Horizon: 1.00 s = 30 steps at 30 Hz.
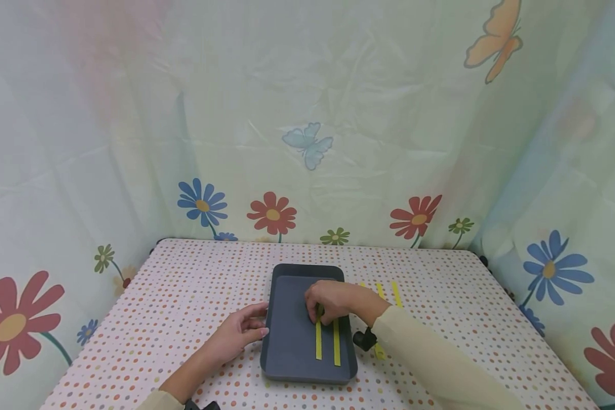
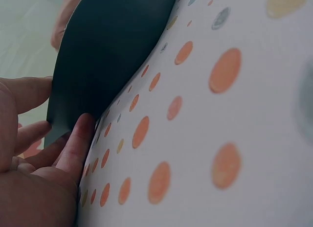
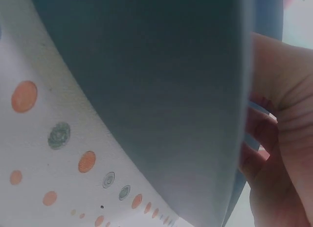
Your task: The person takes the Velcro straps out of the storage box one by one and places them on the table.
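Observation:
A dark grey rectangular tray (image 1: pixel 289 347) lies on the dotted table. Against its left side rests my left hand (image 1: pixel 238 331), the fingers loosely bent. In the left wrist view, fingertips of the left hand (image 2: pixel 36 173) touch the tray's outer wall (image 2: pixel 107 46). Over the tray's inside, my right hand (image 1: pixel 333 299) pinches the far end of a narrow yellow strip (image 1: pixel 318 343). Just right of it lies a second yellow strip (image 1: pixel 336 346), roughly parallel. In the right wrist view the tray wall (image 3: pixel 156 100) hides the right hand's (image 3: pixel 286 104) fingertips and the strip.
More yellow strips (image 1: pixel 397 293) lie on the table (image 1: pixel 430 285) right of the tray, partly behind the right forearm. A flowered curtain (image 1: pixel 338 188) hangs behind the table and at both sides.

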Tool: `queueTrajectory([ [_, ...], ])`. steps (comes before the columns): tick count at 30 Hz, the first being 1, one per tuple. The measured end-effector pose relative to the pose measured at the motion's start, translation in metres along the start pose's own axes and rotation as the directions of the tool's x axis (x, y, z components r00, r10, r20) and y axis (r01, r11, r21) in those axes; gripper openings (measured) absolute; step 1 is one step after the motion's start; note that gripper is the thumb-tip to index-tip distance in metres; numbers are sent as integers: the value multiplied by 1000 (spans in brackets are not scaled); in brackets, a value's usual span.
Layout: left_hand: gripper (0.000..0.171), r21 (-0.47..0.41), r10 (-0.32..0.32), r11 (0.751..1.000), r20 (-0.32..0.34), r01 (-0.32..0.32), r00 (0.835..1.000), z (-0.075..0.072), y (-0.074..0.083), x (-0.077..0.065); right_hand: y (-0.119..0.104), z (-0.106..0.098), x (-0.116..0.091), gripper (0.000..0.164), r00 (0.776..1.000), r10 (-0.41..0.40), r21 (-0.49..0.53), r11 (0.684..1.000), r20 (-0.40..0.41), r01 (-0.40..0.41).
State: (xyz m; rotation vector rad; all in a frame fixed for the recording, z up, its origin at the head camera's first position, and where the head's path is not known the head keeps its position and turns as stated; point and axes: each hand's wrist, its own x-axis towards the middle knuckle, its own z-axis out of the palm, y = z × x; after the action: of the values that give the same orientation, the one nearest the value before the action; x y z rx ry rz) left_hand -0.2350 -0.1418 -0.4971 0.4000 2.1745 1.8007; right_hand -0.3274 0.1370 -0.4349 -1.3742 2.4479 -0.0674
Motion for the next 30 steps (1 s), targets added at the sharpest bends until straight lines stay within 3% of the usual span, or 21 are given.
queueTrajectory([
  [10, 63, 1, 1, 1000, 4, -1, 1000, 0, 2, -1, 0, -1, -1, 28, 1000, 9, 8, 1000, -8, -9],
  [30, 63, -11, 15, 1000, 11, -14, 1000, 1, 0, -1, -4, -1, 0, 25, 1000, -13, -95, 995, -25, 11],
])
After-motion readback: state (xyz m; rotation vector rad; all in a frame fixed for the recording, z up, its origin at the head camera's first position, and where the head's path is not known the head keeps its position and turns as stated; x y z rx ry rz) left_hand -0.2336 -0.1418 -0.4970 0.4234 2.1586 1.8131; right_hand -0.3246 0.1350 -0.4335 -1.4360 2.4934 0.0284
